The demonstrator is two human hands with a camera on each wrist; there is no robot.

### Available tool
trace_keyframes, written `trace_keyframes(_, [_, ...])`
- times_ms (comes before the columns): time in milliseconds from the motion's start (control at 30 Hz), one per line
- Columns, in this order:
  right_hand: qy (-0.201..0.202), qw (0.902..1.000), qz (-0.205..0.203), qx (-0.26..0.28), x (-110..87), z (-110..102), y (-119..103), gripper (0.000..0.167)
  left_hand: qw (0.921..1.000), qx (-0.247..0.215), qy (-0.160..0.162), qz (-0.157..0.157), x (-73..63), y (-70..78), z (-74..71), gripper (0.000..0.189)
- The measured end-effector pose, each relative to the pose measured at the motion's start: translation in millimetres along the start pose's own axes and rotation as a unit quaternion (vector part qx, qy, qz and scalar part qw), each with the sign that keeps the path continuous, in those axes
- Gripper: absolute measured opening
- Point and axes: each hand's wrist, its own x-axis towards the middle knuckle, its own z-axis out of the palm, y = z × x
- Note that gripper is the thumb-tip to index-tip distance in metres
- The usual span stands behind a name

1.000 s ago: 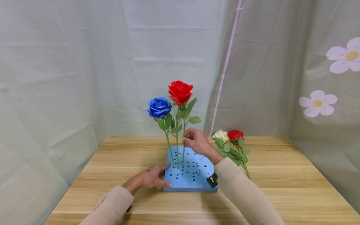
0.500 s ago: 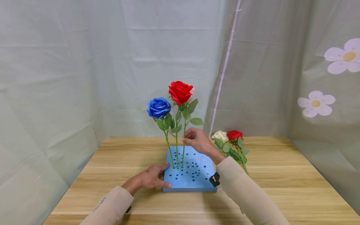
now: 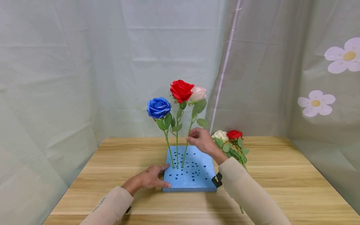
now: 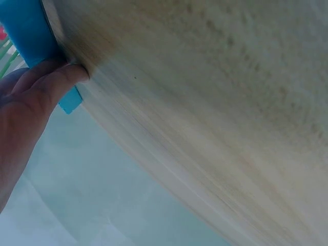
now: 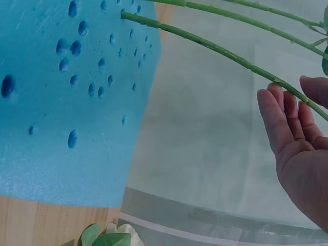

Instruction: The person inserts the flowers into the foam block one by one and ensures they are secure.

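A light blue block [image 3: 182, 184] full of holes lies on the table, with three artificial roses standing in it: a blue rose [image 3: 159, 107], a red rose [image 3: 181, 91] and a pale pink rose [image 3: 199, 93]. The pink one leans right, its head partly behind the red one. My right hand [image 3: 202, 141] pinches its stem between thumb and fingers at about mid-height; the stem's lower end [image 5: 134, 18] is in a hole. My left hand [image 3: 152, 177] rests against the block's left side, fingers extended, thumb by the front corner. In the left wrist view, fingers [image 4: 64, 78] touch the block's side.
Right of the block, a white rose [image 3: 220, 136] and another red rose [image 3: 234, 135] lie on the wooden table [image 3: 281, 175], their stems partly behind my right sleeve [image 3: 247, 187]. Pale curtains [image 3: 174, 37] hang behind and at both sides.
My right hand has moved slightly right, tilting the pink rose's stem with it. Its head, hidden behind the red rose before, now shows. The left hand and block have stayed put.
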Motion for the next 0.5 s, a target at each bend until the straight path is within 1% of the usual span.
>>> trace_keyframes(267, [0.002, 1.0, -0.009, 0.004, -0.7, -1.7, 5.0, 0.014, 0.9999, -0.013, -0.003, 0.003, 0.5, -1.2, -0.5, 0.095])
trace_keyframes(400, [-0.002, 0.9999, -0.002, 0.011, -1.3, -1.0, 4.0, 0.013, 0.9999, -0.011, -0.003, 0.003, 0.4, -1.3, -0.6, 0.094])
trace_keyframes(500, [-0.003, 1.0, 0.006, 0.006, -1.4, 0.3, 2.7, 0.014, 0.9999, -0.011, -0.003, 0.002, 1.0, -1.4, -0.2, 0.094])
